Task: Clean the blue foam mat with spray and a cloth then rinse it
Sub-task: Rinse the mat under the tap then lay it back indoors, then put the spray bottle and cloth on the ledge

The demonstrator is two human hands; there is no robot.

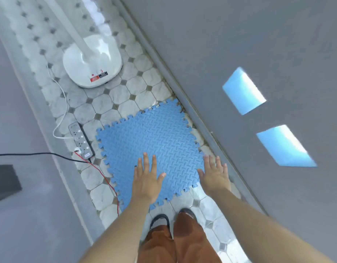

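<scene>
Evidently nothing is held: the left hand (145, 179) and right hand (215, 174) hover with fingers spread over the blue foam mat (150, 141), flat on the tiled floor (126, 92) beside the wall (239, 44). Light and bendy, probably; best lifted by its toothed edges.

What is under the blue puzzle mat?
The blue interlocking foam mat lies on white marble floor tiles with small grey diamond insets. Whatever is directly beneath it is covered.

White fan base (92, 61) w/ pole stands on grey-and-white tiled floor (124, 95). White cord (60, 103) runs from it to grey power strip (81, 140); black cable (40, 154) & red wire (105, 177) lead off strip. Grey wall (239, 44) has 2 blue openings (243, 91).
</scene>
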